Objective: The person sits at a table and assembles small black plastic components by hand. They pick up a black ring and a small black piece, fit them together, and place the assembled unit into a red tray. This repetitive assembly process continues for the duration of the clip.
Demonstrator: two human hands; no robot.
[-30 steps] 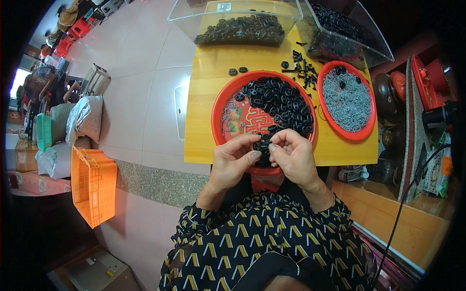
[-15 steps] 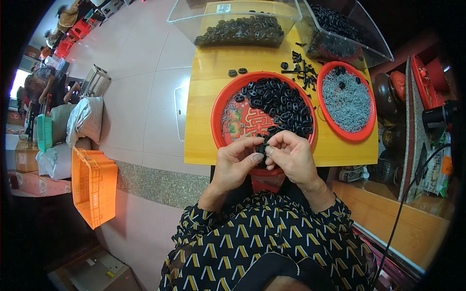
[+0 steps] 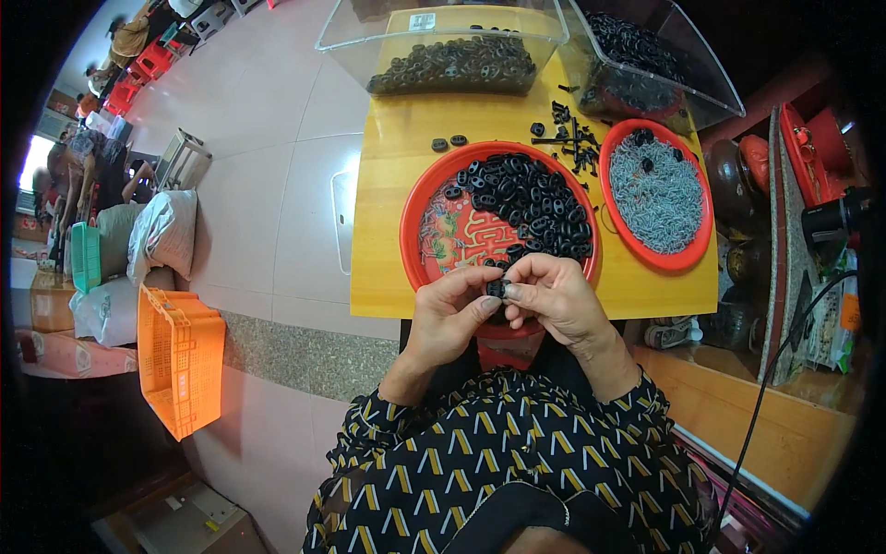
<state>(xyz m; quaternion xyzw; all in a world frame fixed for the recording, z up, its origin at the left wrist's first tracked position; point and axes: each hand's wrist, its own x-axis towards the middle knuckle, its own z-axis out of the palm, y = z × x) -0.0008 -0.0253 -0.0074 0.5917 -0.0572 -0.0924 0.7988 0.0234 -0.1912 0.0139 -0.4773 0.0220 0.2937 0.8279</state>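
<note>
Above the near rim of a round red tray (image 3: 409, 224), my left hand (image 3: 447, 314) and my right hand (image 3: 557, 300) meet fingertip to fingertip. Both pinch a small black oval plastic piece (image 3: 496, 288) between thumb and fingers; its underside is hidden. Many similar black two-holed pieces (image 3: 535, 196) are heaped in the tray, mostly on its right side, over a printed bottom. To the right, a smaller oval red tray (image 3: 706, 222) holds small silvery screws (image 3: 657, 198) with a few black pieces on top.
Two clear plastic bins (image 3: 452, 69) (image 3: 637, 69) of black parts stand at the back of the yellow table (image 3: 377, 212). Loose black parts (image 3: 577, 143) lie between bins and trays. An orange crate (image 3: 180, 360) sits on the floor at left. A black cable (image 3: 762, 392) hangs at right.
My hands stay together over the tray's near rim. The black piece has turned slightly between my fingertips and shows more of its face. The view has shifted a little.
</note>
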